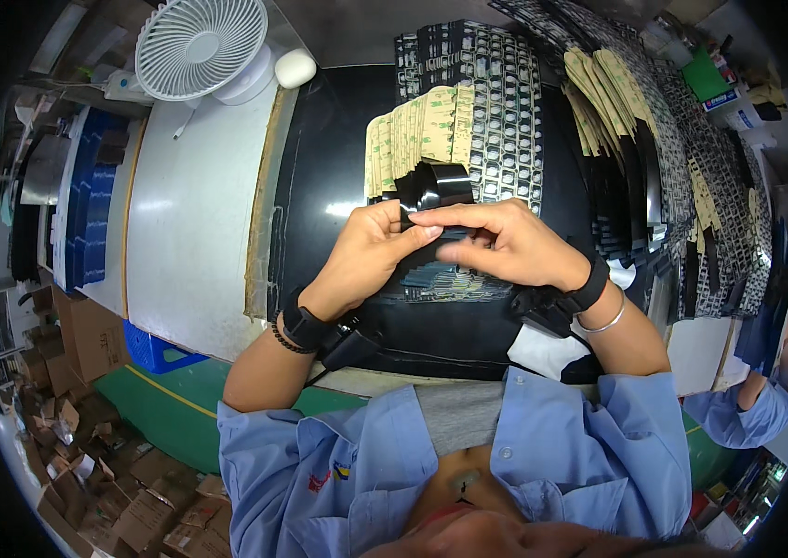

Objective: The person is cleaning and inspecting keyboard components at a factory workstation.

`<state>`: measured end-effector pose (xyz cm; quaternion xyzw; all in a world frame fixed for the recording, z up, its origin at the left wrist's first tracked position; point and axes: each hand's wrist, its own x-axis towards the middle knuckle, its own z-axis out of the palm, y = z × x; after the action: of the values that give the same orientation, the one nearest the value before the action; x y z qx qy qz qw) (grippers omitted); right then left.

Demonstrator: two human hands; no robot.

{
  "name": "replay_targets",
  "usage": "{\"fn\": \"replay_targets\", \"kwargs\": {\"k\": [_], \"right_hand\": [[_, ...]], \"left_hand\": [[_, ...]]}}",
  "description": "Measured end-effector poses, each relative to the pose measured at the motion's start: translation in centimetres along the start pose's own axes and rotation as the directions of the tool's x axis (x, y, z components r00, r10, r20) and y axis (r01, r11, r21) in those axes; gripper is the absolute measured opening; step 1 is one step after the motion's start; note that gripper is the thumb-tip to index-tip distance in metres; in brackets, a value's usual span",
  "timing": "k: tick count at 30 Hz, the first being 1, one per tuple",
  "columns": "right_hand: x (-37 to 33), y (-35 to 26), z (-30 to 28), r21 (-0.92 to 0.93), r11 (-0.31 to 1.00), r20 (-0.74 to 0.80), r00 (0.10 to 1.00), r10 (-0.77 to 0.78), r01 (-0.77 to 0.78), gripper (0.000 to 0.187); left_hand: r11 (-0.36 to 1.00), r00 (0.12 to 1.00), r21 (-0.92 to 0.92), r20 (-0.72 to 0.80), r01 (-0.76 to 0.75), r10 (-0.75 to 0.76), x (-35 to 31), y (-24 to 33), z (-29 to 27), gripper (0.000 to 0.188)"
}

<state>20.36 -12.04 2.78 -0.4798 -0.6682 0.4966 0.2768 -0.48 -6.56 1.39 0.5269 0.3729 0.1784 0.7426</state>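
My left hand pinches the lower edge of a glossy black strip between thumb and fingers. From the right my right hand reaches in, index finger stretched out to the strip beside my left thumb. Its thumb stands apart from that finger and is slightly blurred. Just beyond the strip lies a fanned stack of cream-backed pieces with green print. Behind it spreads a patterned black-and-white sheet stack. Dark layered pieces lie beneath my hands, partly hidden by them.
A white fan and a white rounded object stand at the far left. More fanned dark strips with cream backing lie to the right. Cardboard boxes cover the floor lower left. A co-worker's blue sleeve shows at right.
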Motion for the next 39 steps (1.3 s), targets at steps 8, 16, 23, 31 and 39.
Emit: {"fn": "replay_targets", "kwargs": {"k": [8, 16, 23, 31, 39], "right_hand": [[0.3, 1.6, 0.9, -0.002, 0.993, -0.129, 0.985, -0.116, 0.117, 0.039], [0.4, 2.0, 1.3, 0.016, 0.97, -0.175, 0.956, -0.234, 0.241, 0.037], [0.4, 1.2, 1.1, 0.036, 0.993, -0.098, 0.989, -0.106, 0.11, 0.036], [0.4, 1.2, 1.2, 0.049, 0.994, -0.1, 0.991, -0.094, 0.099, 0.038], [0.5, 1.3, 1.4, 0.036, 0.983, -0.138, 0.975, -0.175, 0.181, 0.034]], "left_hand": [[0.994, 0.999, 0.105, -0.043, 0.022, -0.018, 0.3, -0.8, -0.3, 0.022], [0.999, 1.0, 0.033, -0.027, -0.007, 0.008, 0.4, -0.9, -0.1, 0.021], [0.997, 0.998, 0.072, -0.06, 0.019, -0.015, 0.3, -1.0, -0.1, 0.021], [0.997, 0.997, 0.073, -0.075, 0.005, 0.0, 0.1, -0.3, 0.1, 0.018], [0.998, 0.997, 0.058, -0.067, 0.035, -0.032, 0.1, -0.2, 0.1, 0.016]]}}
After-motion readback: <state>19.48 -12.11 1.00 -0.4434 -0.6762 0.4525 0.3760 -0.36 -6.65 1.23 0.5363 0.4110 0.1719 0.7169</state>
